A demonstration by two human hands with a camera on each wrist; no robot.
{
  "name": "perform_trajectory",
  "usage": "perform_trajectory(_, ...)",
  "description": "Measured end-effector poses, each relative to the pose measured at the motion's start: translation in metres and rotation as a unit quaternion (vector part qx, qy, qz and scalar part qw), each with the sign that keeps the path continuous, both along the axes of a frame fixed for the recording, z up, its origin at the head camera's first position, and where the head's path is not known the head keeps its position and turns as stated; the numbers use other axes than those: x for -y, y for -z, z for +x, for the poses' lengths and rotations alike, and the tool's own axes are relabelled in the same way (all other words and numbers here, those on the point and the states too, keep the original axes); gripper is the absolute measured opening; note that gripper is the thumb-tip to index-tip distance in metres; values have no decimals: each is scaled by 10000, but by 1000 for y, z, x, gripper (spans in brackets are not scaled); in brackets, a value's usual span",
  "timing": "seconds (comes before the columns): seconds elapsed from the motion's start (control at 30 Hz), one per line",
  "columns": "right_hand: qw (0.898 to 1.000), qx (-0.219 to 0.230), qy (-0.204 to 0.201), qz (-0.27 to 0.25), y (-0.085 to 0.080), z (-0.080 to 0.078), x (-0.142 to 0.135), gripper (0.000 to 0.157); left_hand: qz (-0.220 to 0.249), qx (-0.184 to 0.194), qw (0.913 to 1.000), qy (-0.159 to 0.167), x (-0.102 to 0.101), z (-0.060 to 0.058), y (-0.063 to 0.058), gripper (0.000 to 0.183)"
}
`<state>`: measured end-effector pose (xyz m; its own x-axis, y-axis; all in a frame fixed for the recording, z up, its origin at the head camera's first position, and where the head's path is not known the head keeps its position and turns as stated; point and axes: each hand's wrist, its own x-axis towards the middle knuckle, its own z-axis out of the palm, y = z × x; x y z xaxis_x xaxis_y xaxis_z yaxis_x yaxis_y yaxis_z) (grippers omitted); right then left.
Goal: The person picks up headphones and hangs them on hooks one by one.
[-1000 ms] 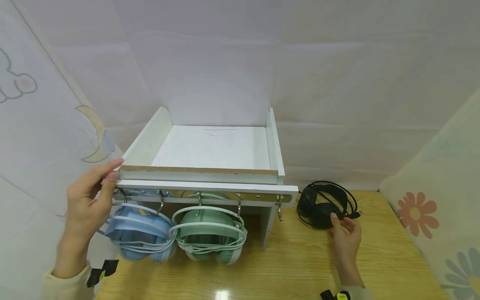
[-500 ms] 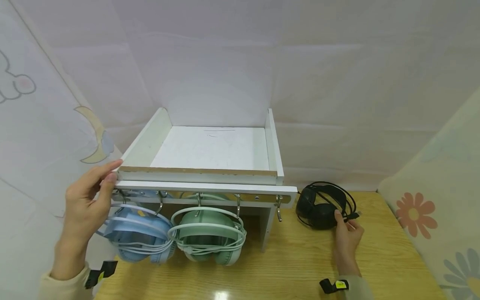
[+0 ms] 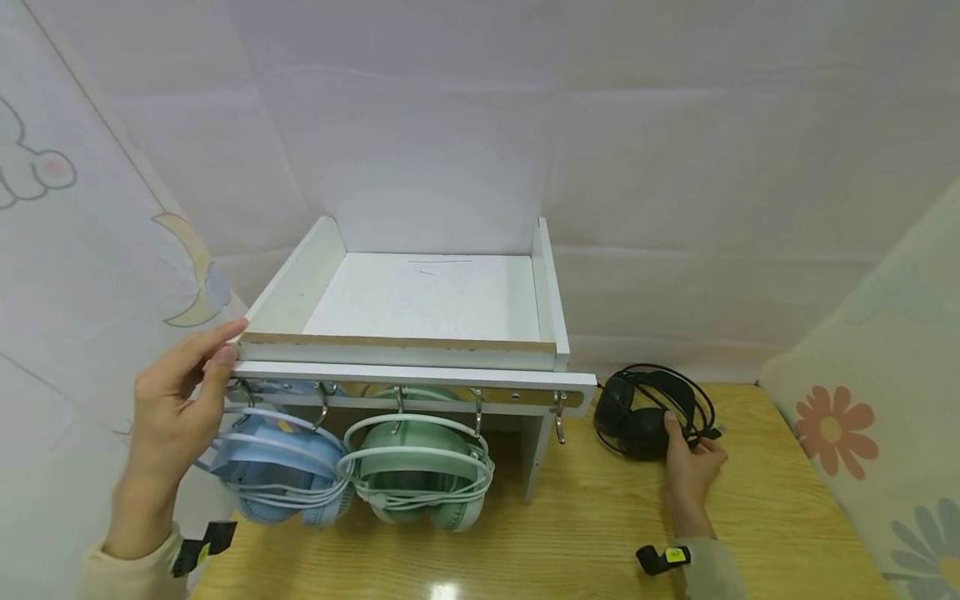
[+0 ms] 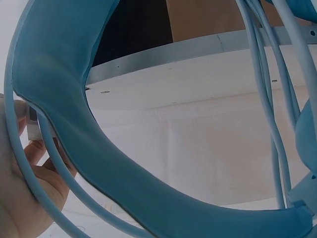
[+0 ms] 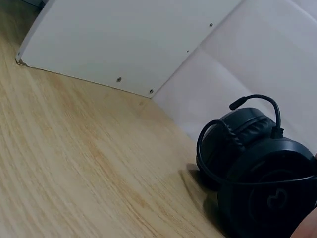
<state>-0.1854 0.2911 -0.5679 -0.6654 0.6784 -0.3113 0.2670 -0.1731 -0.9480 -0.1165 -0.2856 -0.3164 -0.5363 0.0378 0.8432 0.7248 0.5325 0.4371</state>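
My left hand [image 3: 176, 392] grips the front left corner of a white shelf unit [image 3: 397, 357], thumb in front and fingers over the edge. Just below it, blue headphones [image 3: 277, 457] hang from the hook rail; their headband [image 4: 94, 139] fills much of the left wrist view. Beside them hang green headphones [image 3: 420, 460] with a pale wound cable. Over on the right, a black headset [image 3: 643, 432] lies on the table, and my right hand [image 3: 692, 475] holds its near ear cup's edge, thumb on top. The right wrist view shows its microphone boom [image 5: 273, 106].
A bare metal hook [image 3: 559, 417] sits at the rail's right end. The shelf's side panel [image 3: 536, 454] stands on the wooden table [image 3: 592, 517] between the green headphones and the black headset. Cloth walls [image 3: 675, 208] close off the back and sides.
My right hand has shifted slightly at the black headset, its thumb sliding to the ear cup's right edge. The left hand and the hanging headphones stay put.
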Motion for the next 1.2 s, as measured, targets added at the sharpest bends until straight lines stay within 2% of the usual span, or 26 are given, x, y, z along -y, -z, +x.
perform_trajectory(0.13,9989,-98,-226,-391,1,-4,-4,101,6,-1,10000,-29,2,-1,2,27)
perform_trajectory(0.3,9977,-262,-158,-601,1,-9,-9,98,-8,5,10000,-68,2,-2,3,26)
perform_trajectory(0.4,9976,-270,-134,-624,2,-11,-11,105,10,-14,10000,-43,1,-2,2,26)
perform_trajectory(0.5,9979,-121,-182,-614,2,-12,-14,114,40,-40,10000,-7,0,-2,2,26)
perform_trajectory(0.67,9974,110,-398,-599,4,-14,-20,121,81,-78,9999,-12,-2,-2,1,25)
perform_trajectory(0.97,9921,481,-742,-888,4,-24,-36,126,150,-104,9998,47,-2,0,0,25)
perform_trajectory(1.2,9846,454,-1099,-1281,-2,-19,-40,121,158,-100,9998,79,-4,1,-1,25)
